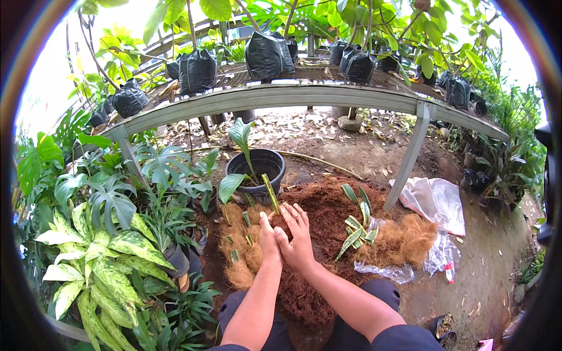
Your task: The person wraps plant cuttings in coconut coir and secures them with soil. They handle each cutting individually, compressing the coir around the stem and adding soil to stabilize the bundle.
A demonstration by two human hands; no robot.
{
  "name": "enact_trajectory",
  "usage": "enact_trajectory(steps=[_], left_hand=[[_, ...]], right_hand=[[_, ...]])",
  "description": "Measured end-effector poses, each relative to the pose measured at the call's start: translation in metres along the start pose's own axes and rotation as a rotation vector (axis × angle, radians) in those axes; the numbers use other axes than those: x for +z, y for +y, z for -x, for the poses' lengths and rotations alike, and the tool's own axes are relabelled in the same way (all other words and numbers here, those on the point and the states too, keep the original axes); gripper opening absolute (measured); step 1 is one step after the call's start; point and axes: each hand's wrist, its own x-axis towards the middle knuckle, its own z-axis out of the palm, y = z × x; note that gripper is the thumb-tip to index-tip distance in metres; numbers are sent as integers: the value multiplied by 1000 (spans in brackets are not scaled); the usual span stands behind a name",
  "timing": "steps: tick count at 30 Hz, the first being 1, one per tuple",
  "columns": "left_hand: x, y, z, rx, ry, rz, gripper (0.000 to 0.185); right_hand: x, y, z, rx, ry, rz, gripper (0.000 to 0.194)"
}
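My left hand (268, 240) and my right hand (297, 239) are cupped together, heels touching, around a clump of reddish-brown cocopeat (279, 223). A green leaf cutting with yellow edges (271, 194) stands up from the clump, leaning slightly left. Its lower end is hidden in the clump and by my fingers. Beneath my hands spreads a heap of loose cocopeat (327, 219). On the left lie several balls of tan coconut fibre (239, 253) with short leaf pieces sticking out. Cut variegated leaves (358, 230) rest on the heap's right side, beside loose coconut fibre (399, 240).
A black pot (277, 173) holding a leafy plant stands just beyond my hands. Ahead, a raised bench rail (281, 98) carries bagged plants, with a slanted leg (408, 158) at right. Dense foliage (101, 259) crowds the left. A white sack (439, 202) and clear plastic (441, 252) lie right.
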Motion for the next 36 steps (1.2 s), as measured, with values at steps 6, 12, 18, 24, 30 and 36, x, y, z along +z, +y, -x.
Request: enact_trajectory(steps=[6,12,18,24,30,36], left_hand=[[2,-6,5,-50,-55,92,33],[2,-7,11,-56,-68,30,40],[4,-2,8,-120,-77,-15,54],[-4,-5,3,-154,76,163,43],[-14,-20,-2,-171,67,70,37],[-3,-4,0,-229,-74,119,47]], right_hand=[[2,7,0,-131,121,40,40],[2,5,-4,-21,104,-15,34],[-9,9,-18,144,82,-180,29],[14,4,2,6,100,-36,29],[16,10,10,41,125,64,28],[10,12,-4,226,126,-84,26]])
